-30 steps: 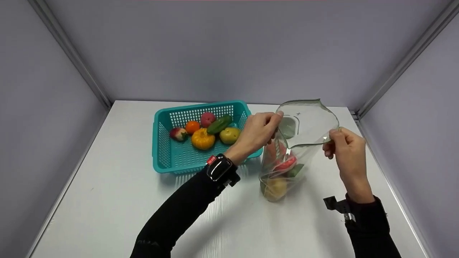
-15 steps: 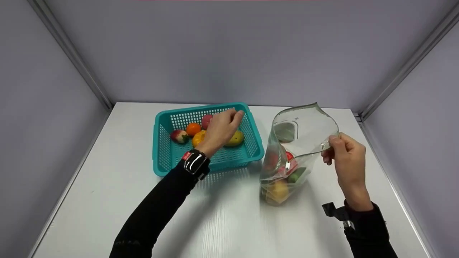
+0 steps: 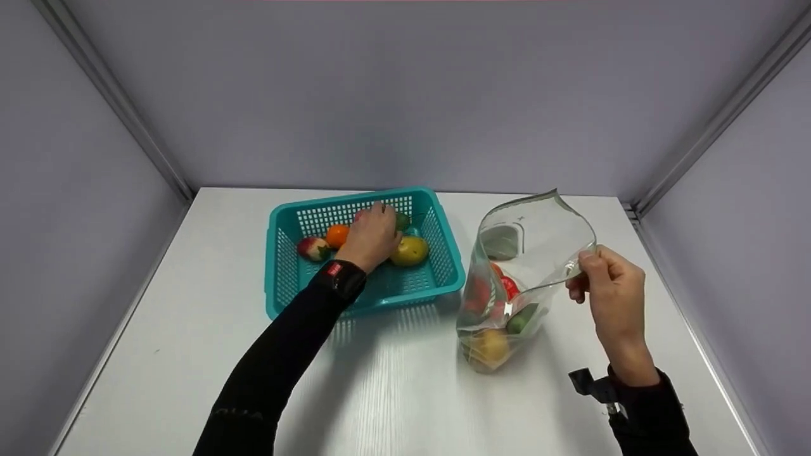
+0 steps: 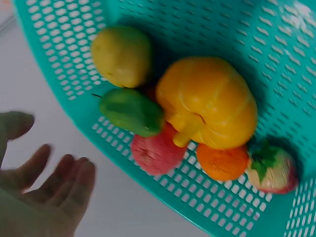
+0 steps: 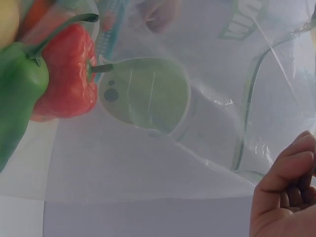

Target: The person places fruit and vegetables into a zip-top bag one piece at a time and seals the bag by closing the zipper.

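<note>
My right hand point(image 3: 611, 282) pinches the rim of a clear zip bag point(image 3: 538, 247), which stands with its mouth agape. In the right wrist view, a red bell pepper point(image 5: 66, 74) and a green pepper point(image 5: 22, 89) show through the plastic. My left hand point(image 3: 370, 237) is over the teal basket point(image 3: 459, 269), its fingers spread and holding nothing in the left wrist view. Inside lie a yellow pumpkin point(image 4: 217, 98), a yellow-green round fruit point(image 4: 121, 57), a small green vegetable point(image 4: 131, 111), a pinkish-red fruit point(image 4: 157, 153), an orange point(image 4: 222, 162) and a red-and-white leafy-topped fruit point(image 4: 276, 170).
Basket and bag stand side by side on a white table point(image 3: 158, 380), the bag to the right. Grey panels point(image 3: 405, 95) enclose the table at the back and both sides. A yellow round item point(image 3: 491, 345) sits at the bag's bottom.
My left hand has let go of the bag's rim and moved left over the basket. The right hand keeps its pinch on the bag, nearly in place.
</note>
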Demonstrator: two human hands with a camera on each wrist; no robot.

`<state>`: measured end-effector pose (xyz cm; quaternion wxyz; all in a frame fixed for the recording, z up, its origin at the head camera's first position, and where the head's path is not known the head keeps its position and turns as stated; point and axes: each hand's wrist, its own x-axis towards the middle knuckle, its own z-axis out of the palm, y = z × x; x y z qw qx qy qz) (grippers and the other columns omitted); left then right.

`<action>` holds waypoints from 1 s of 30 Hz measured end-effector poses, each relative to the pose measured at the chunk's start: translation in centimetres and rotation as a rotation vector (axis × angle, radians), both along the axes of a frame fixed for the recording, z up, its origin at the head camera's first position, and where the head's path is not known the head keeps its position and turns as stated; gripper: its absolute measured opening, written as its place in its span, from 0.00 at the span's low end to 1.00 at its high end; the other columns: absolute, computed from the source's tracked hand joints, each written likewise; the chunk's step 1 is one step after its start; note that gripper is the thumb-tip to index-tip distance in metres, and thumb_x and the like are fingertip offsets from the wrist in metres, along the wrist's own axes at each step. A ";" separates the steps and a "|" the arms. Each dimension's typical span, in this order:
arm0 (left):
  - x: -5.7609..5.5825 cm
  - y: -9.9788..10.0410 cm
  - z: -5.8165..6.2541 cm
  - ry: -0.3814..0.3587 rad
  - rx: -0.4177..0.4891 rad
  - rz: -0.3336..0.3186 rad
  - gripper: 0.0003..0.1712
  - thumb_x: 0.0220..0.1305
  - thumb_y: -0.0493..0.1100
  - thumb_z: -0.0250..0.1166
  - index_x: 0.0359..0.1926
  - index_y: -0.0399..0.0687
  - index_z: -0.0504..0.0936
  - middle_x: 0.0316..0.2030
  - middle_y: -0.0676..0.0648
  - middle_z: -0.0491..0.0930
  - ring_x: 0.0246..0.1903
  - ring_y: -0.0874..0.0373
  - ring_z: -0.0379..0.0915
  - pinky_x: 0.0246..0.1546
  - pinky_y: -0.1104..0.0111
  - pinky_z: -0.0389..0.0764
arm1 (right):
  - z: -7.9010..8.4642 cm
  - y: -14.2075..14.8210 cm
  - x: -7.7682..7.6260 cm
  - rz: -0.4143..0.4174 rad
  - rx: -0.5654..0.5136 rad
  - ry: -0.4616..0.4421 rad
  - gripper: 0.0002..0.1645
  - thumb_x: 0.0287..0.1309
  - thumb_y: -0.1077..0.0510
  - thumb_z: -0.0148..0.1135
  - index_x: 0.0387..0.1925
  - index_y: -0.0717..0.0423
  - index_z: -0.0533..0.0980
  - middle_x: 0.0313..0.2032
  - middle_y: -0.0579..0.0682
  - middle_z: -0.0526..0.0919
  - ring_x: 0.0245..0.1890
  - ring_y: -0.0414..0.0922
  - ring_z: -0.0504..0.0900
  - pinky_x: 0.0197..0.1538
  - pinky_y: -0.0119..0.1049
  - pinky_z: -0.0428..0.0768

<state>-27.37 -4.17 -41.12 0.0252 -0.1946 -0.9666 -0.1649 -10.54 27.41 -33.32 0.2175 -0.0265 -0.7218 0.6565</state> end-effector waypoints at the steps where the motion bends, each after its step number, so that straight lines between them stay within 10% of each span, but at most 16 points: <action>1: -0.1 -0.1 -0.3 -0.020 -0.022 0.006 0.19 0.77 0.43 0.60 0.58 0.32 0.76 0.51 0.33 0.76 0.43 0.42 0.78 0.44 0.53 0.85 | 0.0 0.0 0.1 0.001 0.001 0.000 0.20 0.70 0.66 0.54 0.22 0.74 0.71 0.15 0.55 0.76 0.14 0.42 0.74 0.18 0.29 0.72; 16: -0.8 -1.1 -2.2 0.025 -0.257 0.042 0.17 0.76 0.34 0.59 0.58 0.23 0.75 0.51 0.23 0.78 0.49 0.34 0.79 0.51 0.52 0.84 | 0.1 -0.7 0.7 0.009 0.076 -0.004 0.19 0.71 0.66 0.53 0.22 0.72 0.72 0.15 0.54 0.77 0.14 0.41 0.75 0.18 0.28 0.72; 30: -1.4 -1.3 -2.6 -0.115 -0.051 0.084 0.11 0.71 0.28 0.61 0.51 0.29 0.82 0.48 0.31 0.83 0.47 0.38 0.82 0.50 0.49 0.84 | 0.1 -1.0 0.6 0.030 0.052 -0.012 0.19 0.70 0.66 0.53 0.21 0.73 0.70 0.15 0.54 0.76 0.14 0.40 0.75 0.18 0.28 0.72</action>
